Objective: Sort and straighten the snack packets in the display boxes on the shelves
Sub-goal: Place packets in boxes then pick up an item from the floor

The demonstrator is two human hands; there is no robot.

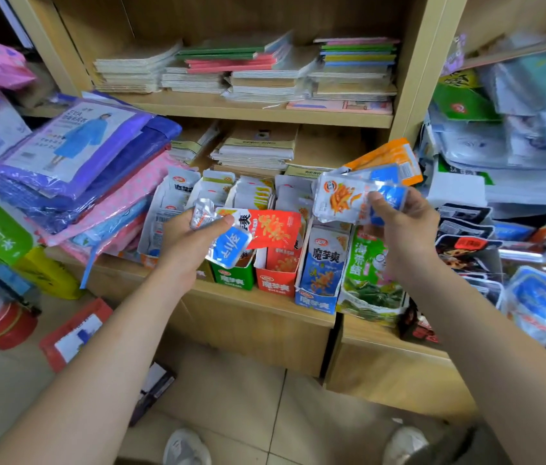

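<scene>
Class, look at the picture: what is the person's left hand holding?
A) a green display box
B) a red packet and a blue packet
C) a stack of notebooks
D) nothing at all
B: the left hand has its thumb and fingers curled round a red packet and a blue packet.

- Small shop, stationery and general goods.
- Wooden shelves [248,112] carry many flat stacks of notebooks [124,68], with the same kinds repeated.
- Row of open display boxes [276,280] on the lower shelf, packed with snack packets [253,194].
- Raincoats [74,139] in sealed retail bags piled at left.
- More bagged goods [516,146] heaped at right.
- Tiled floor [231,397].
</scene>
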